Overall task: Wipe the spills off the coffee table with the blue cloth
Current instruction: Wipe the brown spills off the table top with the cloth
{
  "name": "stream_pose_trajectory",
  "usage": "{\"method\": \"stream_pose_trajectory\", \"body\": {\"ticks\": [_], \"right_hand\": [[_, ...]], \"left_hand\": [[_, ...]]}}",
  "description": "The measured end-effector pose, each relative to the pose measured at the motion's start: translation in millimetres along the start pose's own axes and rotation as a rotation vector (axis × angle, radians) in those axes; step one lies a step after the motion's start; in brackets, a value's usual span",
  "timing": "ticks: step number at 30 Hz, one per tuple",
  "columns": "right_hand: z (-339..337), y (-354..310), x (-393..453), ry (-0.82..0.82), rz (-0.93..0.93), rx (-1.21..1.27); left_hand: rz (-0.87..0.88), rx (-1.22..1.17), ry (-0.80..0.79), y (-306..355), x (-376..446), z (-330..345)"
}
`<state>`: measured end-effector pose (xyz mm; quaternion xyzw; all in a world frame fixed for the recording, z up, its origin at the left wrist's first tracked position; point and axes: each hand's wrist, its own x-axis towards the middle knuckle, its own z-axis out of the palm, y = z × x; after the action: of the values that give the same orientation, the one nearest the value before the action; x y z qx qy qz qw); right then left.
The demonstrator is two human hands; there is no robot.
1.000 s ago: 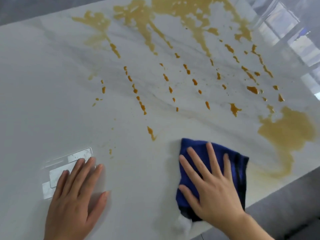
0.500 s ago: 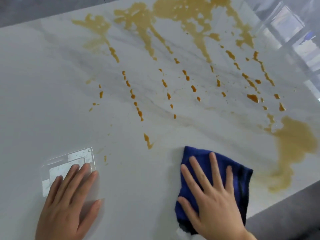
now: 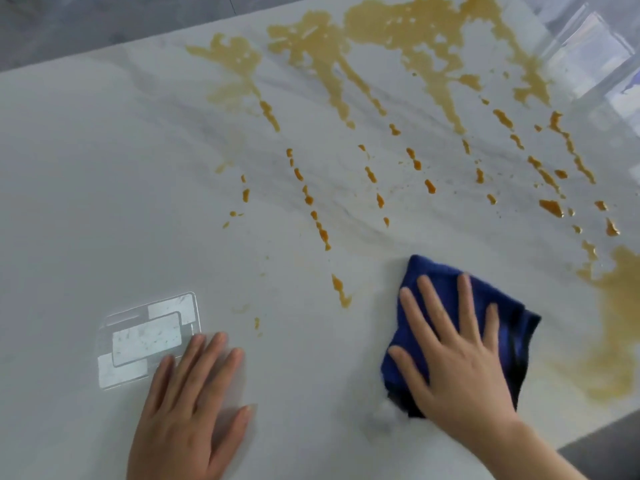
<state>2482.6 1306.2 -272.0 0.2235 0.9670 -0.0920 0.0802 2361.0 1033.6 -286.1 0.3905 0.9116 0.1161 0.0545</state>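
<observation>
Marble coffee table (image 3: 104, 185) bears orange spills (image 3: 398, 36); right hand (image 3: 457, 355) presses blue cloth (image 3: 436, 275), left hand (image 3: 187, 410) flat, fingers spread.

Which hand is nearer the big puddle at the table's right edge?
Right. The right hand presses the blue cloth flat just left of the puddle; the left hand rests flat on the table far to its left.

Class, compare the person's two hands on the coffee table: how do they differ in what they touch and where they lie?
The right hand presses flat on the blue cloth; the left hand rests on the bare coffee table. The right hand lies nearer the orange puddle by the table's right edge; the left hand's fingertips lie beside a bright reflected patch. Both have straight, spread fingers, palm down.
</observation>
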Motion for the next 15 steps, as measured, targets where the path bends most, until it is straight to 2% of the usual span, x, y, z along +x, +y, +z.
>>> {"method": "stream_pose_trajectory", "body": {"ticks": [3,5,8,10,15], "right_hand": [[10.7,-66.4,-15.0,-0.065,-0.328,0.022],[13.7,-94.6,11.0,-0.05,-0.422,-0.008],[5.5,-106.1,67.1,0.011,-0.367,-0.052],[1.7,-98.7,90.1,-0.008,-0.311,-0.061],[4.1,-90.4,63.6,-0.023,-0.226,-0.051]], "left_hand": [[0.011,0.007,0.025,0.4,0.0,1.7],[0.013,0.015,0.035,-0.5,-0.7,3.3],[0.035,0.051,0.065,-1.8,-1.7,4.9],[0.042,0.063,0.078,-2.8,-2.9,5.7],[0.02,0.055,0.068,-2.7,-4.1,4.0]]}}
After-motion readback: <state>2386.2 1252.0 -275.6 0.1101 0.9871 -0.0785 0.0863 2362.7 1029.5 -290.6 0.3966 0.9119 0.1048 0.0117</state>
